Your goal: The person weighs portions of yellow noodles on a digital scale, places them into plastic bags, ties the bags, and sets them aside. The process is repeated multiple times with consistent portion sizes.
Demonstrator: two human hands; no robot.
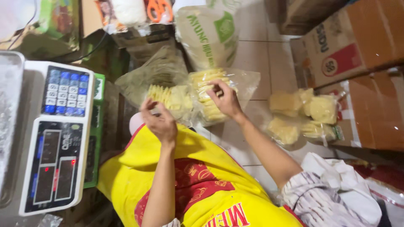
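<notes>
While the right hand (227, 101) is curling its fingers around the stack of crackers (207, 90), it is seating that stack inside a clear bag (246, 82) that is lying on the tiled floor (269, 59) just ahead of the person's lap. The left hand (160, 122) is hovering at the edge of a second bag (143, 84), where more pale yellow crackers are lying loose. Its fingers are bent inward, but whether they are pinching plastic, a cracker or nothing is not clear from this view.

Judging from this, the filling step is going on: crackers are being lined up in a row in the bag under the right hand, and its mouth is lying open. A digital scale (59, 134) is standing close on the left, with nothing visible on its tray. Several filled bags (303, 115) are resting further right, against the cardboard boxes (362, 63). A large white sack (206, 33) is standing behind the work, and a yellow apron (168, 168) is covering the lap.

Any next move is calling for a gentle grip, since the crackers look brittle and the stack is likely to fan out if the bag is tipped. The film wants gathering above the stack, with the other hand supporting it from below.
</notes>
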